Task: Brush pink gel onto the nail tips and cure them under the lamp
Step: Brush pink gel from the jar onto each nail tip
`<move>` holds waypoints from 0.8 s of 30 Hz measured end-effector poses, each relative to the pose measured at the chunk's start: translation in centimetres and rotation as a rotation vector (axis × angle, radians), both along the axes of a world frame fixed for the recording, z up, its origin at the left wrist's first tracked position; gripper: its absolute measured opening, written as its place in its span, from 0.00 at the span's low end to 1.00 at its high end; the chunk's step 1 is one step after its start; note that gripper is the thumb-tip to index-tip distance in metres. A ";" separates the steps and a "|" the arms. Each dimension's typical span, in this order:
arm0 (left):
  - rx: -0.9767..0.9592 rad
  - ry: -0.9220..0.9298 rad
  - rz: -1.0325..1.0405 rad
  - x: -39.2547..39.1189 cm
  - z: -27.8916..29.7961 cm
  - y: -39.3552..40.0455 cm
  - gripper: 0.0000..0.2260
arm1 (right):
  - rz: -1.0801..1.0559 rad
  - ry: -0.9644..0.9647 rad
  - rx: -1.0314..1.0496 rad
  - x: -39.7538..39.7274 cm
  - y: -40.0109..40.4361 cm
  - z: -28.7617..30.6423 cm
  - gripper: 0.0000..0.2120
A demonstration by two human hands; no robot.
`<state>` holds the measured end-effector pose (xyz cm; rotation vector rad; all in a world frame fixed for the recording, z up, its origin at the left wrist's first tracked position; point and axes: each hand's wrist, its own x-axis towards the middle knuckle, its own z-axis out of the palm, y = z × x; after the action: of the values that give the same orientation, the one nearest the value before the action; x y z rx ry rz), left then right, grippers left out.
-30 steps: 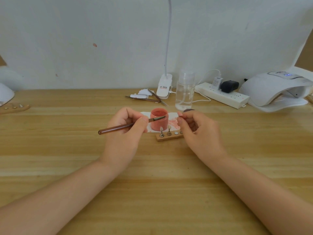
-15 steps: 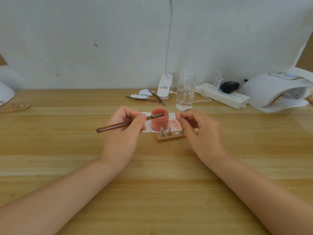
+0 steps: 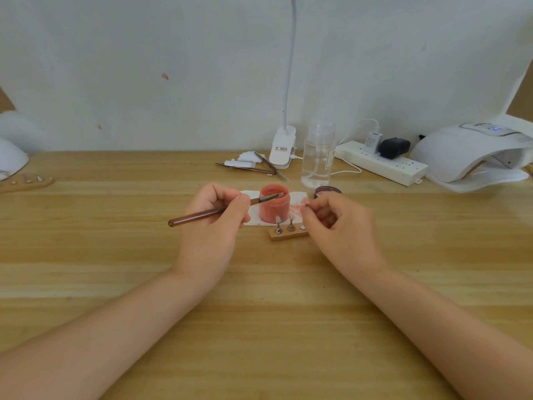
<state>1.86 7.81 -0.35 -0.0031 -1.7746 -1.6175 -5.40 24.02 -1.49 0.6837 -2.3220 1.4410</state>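
Observation:
My left hand (image 3: 213, 226) grips a brown-handled brush (image 3: 202, 216), and the bristle end lies across the open top of the pink gel jar (image 3: 274, 210). In front of the jar a small wooden holder (image 3: 288, 235) carries two nail tips on metal stands (image 3: 278, 220), with a bare metal dot beside them. Just right of the jar, my right hand (image 3: 343, 229) pinches a small pale nail tip (image 3: 306, 208) between thumb and forefinger and hides the holder's right end. The white curing lamp (image 3: 467, 154) stands at the far right with its display lit.
The jar rests on a pink-stained paper towel (image 3: 297, 197), and its dark lid (image 3: 327, 191) lies behind my right hand. Further back are a clear bottle (image 3: 317, 160), a clip lamp base (image 3: 282, 151), spare tools (image 3: 251, 168) and a power strip (image 3: 383, 166). Another wooden holder (image 3: 26, 183) lies far left.
My right hand dipped toward the holder's right end half a second ago and has since shifted slightly right. The brush stays over the jar, its handle a little higher.

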 end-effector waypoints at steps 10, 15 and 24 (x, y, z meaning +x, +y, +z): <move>0.069 -0.006 0.001 -0.3 -0.3 -0.1 0.06 | -0.090 -0.016 0.274 -1.1 0.0 -0.8 0.09; 0.093 -0.021 0.001 -0.4 -0.3 -0.1 0.03 | -0.099 -0.001 0.375 -1.1 0.1 -0.7 0.09; 0.103 -0.026 0.009 -0.5 -0.4 -0.3 0.05 | -0.156 0.150 0.723 -0.7 0.3 0.0 0.16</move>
<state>1.33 7.50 -0.71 0.0738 -1.7062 -1.7078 -6.11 24.28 -1.51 0.7257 -2.6827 0.4348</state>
